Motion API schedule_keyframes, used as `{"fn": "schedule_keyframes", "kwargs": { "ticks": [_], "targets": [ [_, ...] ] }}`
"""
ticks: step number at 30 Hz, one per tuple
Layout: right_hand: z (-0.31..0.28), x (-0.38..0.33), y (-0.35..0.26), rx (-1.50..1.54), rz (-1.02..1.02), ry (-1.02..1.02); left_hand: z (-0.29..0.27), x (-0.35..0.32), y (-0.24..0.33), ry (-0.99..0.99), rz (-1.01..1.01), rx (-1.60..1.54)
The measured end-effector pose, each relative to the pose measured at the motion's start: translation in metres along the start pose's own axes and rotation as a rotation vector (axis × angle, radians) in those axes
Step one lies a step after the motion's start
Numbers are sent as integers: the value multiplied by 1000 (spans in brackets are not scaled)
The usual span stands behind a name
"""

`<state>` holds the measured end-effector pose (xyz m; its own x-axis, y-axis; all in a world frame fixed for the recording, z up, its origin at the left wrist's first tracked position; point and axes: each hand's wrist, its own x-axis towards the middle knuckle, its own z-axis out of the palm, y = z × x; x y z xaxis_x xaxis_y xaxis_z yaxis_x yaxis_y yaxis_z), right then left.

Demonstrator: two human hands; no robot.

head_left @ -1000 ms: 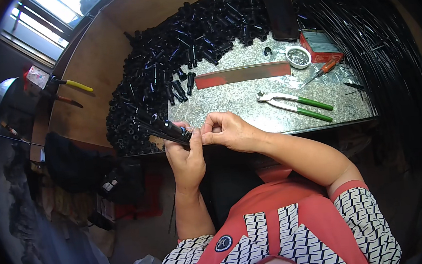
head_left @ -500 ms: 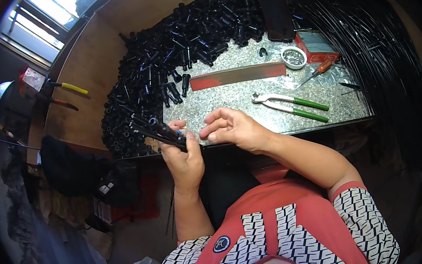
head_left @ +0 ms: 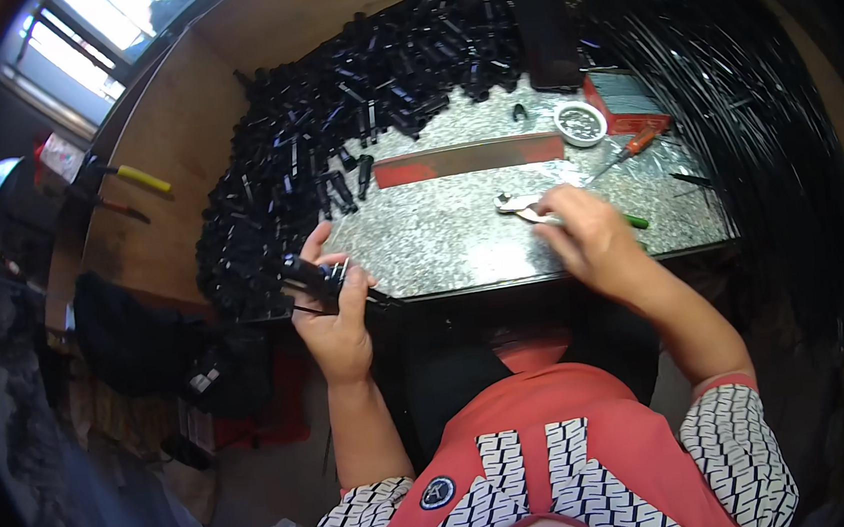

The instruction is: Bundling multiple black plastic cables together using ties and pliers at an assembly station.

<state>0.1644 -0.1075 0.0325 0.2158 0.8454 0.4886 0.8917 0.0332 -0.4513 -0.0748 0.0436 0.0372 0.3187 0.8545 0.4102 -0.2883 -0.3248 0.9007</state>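
Observation:
My left hand (head_left: 338, 336) is closed round a black tubular part (head_left: 311, 279), held just past the table's front edge with the thumb across it. Thin dark rods stick out beside that part; how they join is hidden by my fingers. My right hand (head_left: 596, 243) is over the green-handled pincers (head_left: 519, 205) on the speckled tabletop, its fingers closing round the handles. The metal jaws point left, and a bit of green handle shows beyond the hand.
A large heap of black tubular parts (head_left: 356, 79) covers the back left. Behind the pincers lie a red-edged strip (head_left: 468, 160), a white dish (head_left: 580, 123) of small metal pieces, an orange-handled screwdriver (head_left: 640, 140), a red box (head_left: 626, 100) and a dark phone (head_left: 544, 37). Long black rods (head_left: 728, 86) fill the right.
My right hand has left the part in my left hand and moved right onto the pincers. My left hand has shifted slightly left and down with the black tubular part.

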Motion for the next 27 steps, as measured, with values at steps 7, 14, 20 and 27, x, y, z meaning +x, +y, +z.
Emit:
{"fn": "schedule_keyframes", "kwargs": {
  "ticks": [7,14,20,27],
  "targets": [
    [-22,-29,29,-389,112,-231,6,-6,-15,-159,-1,-305],
    [-21,-32,35,-420,9,-205,11,-19,-12,-341,9,-294],
    [-35,-23,12,22,83,-108,18,-28,-21,-339,-114,-391],
    [-53,-1,-25,-404,-332,140,32,-29,-20,-439,-222,-457]
  ]
}}
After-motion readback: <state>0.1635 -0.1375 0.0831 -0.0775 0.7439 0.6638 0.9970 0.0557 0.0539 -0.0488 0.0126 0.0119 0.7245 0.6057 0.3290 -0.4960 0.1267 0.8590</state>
